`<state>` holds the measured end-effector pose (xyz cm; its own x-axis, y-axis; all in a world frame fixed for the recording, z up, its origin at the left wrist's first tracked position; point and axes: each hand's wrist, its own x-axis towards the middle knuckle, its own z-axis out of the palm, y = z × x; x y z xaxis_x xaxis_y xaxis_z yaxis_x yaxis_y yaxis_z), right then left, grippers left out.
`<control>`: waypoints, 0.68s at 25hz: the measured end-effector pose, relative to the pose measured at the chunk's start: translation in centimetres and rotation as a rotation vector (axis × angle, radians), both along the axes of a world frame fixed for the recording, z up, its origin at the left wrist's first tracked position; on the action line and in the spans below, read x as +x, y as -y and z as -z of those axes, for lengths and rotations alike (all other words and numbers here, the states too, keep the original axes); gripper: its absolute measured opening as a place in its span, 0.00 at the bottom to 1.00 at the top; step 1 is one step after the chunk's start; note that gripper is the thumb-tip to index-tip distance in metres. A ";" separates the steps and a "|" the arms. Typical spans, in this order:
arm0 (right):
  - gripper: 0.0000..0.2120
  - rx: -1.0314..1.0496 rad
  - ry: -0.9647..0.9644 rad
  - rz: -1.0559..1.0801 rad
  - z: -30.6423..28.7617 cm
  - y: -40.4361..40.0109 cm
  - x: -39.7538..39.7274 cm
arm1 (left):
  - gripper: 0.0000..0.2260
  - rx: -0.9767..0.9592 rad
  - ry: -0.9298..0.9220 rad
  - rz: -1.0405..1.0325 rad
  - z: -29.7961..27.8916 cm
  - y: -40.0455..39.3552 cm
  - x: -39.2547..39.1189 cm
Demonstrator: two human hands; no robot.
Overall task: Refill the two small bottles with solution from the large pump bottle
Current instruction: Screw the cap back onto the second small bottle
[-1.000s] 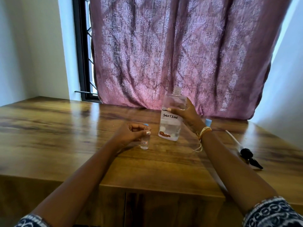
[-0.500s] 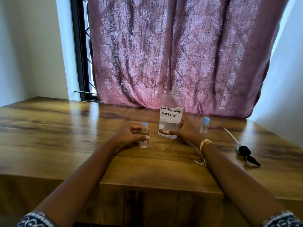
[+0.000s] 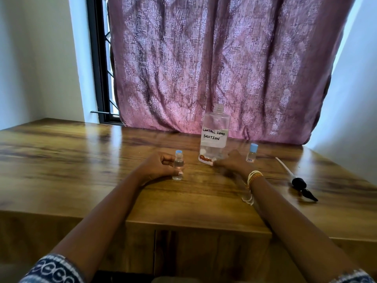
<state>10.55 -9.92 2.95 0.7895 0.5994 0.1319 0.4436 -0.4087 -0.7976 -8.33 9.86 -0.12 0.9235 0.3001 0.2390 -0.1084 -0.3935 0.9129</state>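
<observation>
The large clear bottle [image 3: 214, 137], hand-labelled "contact lens solution", stands upright on the wooden table [image 3: 81, 160] with its neck uncapped and the pump off. My left hand [image 3: 158, 166] is curled around a small clear bottle with a blue cap [image 3: 178, 167], which stands on the table left of the large bottle. A second small blue-capped bottle [image 3: 252, 153] stands to the right of the large one, untouched. My right hand [image 3: 230, 163] rests low on the table, holding nothing, its fingertips at the large bottle's base.
The black pump head with its white dip tube [image 3: 295, 180] lies on the table to the right. A mauve curtain [image 3: 224, 68] hangs right behind the bottles. The table's front edge runs just below my forearms.
My right hand has set the large bottle down on the table and slid off it to its base. The left hand has stayed on the small bottle.
</observation>
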 end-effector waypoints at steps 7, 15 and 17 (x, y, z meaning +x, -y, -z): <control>0.08 -0.068 0.370 -0.153 -1.1 -3.3 -4.3 | 0.12 0.020 -0.007 -0.025 -0.4 0.1 -0.3; 0.16 -0.311 0.503 -0.490 -0.2 -9.6 -4.9 | 0.14 0.047 -0.008 -0.061 -0.1 -0.2 0.0; 0.07 -0.265 0.555 -0.482 -0.2 -9.3 -4.7 | 0.13 0.037 0.002 -0.058 -0.2 -0.1 -0.1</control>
<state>5.86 -0.59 3.13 0.2946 0.9261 0.2357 0.9259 -0.2156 -0.3101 -8.40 9.95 0.04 0.9041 0.3443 0.2529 -0.0863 -0.4326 0.8974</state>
